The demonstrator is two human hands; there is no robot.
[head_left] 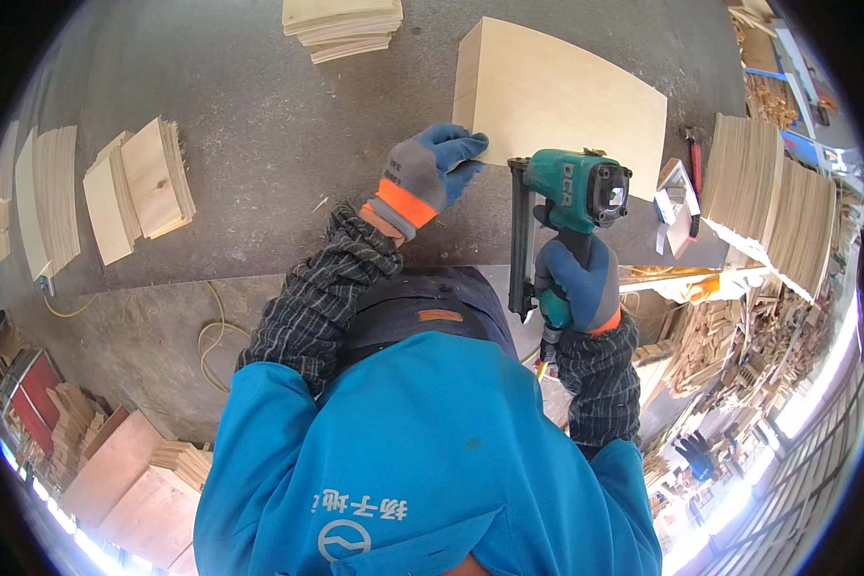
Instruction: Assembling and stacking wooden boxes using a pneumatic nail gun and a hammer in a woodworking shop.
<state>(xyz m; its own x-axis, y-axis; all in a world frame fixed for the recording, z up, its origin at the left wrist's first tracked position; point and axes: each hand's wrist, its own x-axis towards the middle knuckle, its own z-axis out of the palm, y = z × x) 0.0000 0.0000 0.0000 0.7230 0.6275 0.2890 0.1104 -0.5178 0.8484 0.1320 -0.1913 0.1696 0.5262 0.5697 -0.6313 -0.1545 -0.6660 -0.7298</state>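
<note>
A pale plywood box (571,91) rests on the dark worktable (259,115), its broad face up. Its near left corner is where my left hand (430,171) is, in a grey and blue glove, with the fingers closed on the edge; part of that grip is hidden. My right hand (586,280), gloved alike, is wrapped round the handle of a green and black nail gun (571,187). The nail gun's head is at the near edge of the box, and its long magazine points back toward me. I cannot tell whether its nose touches the wood.
Stacked thin boards stand at the table's left (154,182), at the back (344,27) and at the right (773,192). A hammer (693,158) and a small open carton (677,206) lie right of the box. A yellow hose (211,336) runs over the floor. Wood offcuts (715,360) are piled at right.
</note>
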